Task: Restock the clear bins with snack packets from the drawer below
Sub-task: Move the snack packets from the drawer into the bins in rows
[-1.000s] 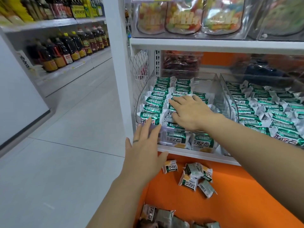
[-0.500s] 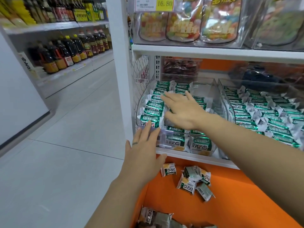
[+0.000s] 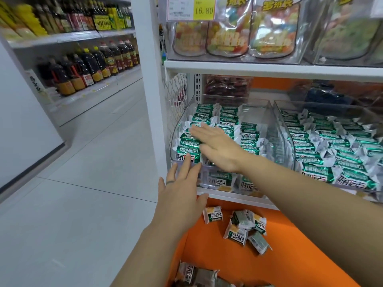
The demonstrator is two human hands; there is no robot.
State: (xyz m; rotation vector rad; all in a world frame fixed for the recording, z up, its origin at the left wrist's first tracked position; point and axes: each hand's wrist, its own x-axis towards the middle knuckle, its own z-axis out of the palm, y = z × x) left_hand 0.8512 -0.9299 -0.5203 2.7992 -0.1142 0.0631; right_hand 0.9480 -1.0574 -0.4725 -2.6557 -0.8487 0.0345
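Snack packets fill the clear bin; right hand lies flat on them, fingers straight, apparently levelling rows. Left hand, fingers open, braces the bin front. Spares lie in the drawer.

Left clear plastic bin: green-and-silver foil snack packets, stacked in rows. Right clear plastic bin: same packets, loosely heaped. Orange drawer below, open: loose packets scattered.
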